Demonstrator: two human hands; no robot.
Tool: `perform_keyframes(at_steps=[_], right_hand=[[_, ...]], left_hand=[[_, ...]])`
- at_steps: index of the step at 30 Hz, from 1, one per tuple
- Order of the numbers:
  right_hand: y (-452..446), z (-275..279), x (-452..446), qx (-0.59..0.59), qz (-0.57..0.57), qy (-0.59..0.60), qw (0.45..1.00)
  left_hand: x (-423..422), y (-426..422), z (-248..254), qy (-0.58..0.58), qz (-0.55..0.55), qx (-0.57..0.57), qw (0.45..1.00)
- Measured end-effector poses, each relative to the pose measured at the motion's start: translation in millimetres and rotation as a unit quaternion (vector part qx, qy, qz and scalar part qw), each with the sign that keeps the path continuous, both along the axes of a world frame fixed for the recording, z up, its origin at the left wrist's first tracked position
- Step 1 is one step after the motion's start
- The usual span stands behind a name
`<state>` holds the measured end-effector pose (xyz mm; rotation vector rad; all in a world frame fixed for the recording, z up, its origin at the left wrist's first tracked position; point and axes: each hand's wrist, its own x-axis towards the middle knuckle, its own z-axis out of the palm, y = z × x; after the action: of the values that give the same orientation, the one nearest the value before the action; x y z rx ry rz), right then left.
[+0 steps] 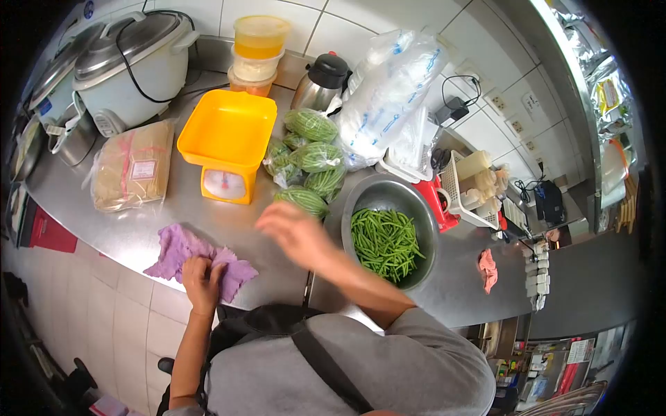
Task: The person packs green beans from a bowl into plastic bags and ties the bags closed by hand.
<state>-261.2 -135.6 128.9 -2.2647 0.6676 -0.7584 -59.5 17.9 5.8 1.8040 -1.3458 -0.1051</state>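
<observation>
My left hand [200, 283] is closed on a crumpled purple cloth [177, 253] at the front edge of the steel counter. Over the counter, just in front of several plastic bags of green beans [319, 157], my right hand [297, 232] is slightly blurred, its fingers apart and nothing seen in it. A large metal bowl [431, 239], partly filled with loose green beans [386, 243], stands right of that hand. Behind the hands is a yellow kitchen scale [225, 186] with a bare yellow pan [225, 128].
Left stand rice cookers [132, 66] and a wrapped brown package [132, 166]. Stacked tubs [257, 52], a thermos jug [320, 80] and plastic bags [392, 97] line the wall. A white basket [458, 191] and pink cloth [488, 270] are to the right.
</observation>
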Motion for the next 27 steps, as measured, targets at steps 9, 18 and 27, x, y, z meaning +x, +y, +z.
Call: perform_keyframes(at_steps=[9,18,27], right_hand=[[-263,185,-32,-0.444,-0.238,0.167,0.847],[-374,238,-40,-0.292,-0.42,0.406,0.757],[-369,292,-71,-0.457,-0.452,-0.106,0.759]], left_hand=[[-6,-9,23,-0.097,-0.01,-0.003,0.995],[-4,-7,23,-0.079,0.001,-0.006,0.997],[-6,-9,24,-0.069,-0.003,-0.013,0.998]])
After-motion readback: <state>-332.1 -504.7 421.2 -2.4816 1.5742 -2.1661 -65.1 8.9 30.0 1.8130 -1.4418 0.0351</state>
